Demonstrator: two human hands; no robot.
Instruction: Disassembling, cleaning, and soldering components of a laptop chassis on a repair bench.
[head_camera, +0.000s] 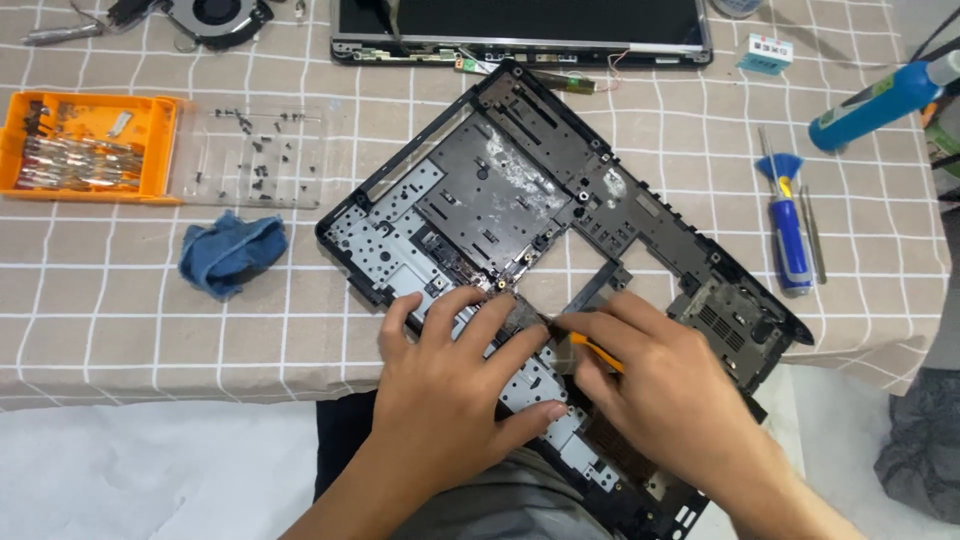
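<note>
Presently, one stripped laptop base shell (560, 230), black plastic with grey metal plating, lies at the near edge of the surface (100, 300), overhanging it toward the person's lap. Long axis: diagonal, running from the far-left corner region down toward the near-right; one corner points at the far edge, by the detached screen panel (520, 25).

Left hand (450, 390): fingers spread flat, pressing on the shell's near portion, closed on nothing. Right hand (660, 390): fingers pinched together on a slim orange tool (595, 352), its tip set against the shell just beside the left fingertips.

State of work, as judged: the shell looks already emptied of boards and fan. A cooling fan (215, 15) sits at the far edge, and loose screws rest in a clear tray (250, 155). Whitish residue remains on the central plate; work at the near part seems unfinished.

Adjacent items: orange bit case (90, 145) at the left edge, a crumpled blue cloth (232, 252) nearer the shell, a blue-handled screwdriver (790, 235) toward the right edge, a blue tube (880, 100) at the far-right corner.
</note>
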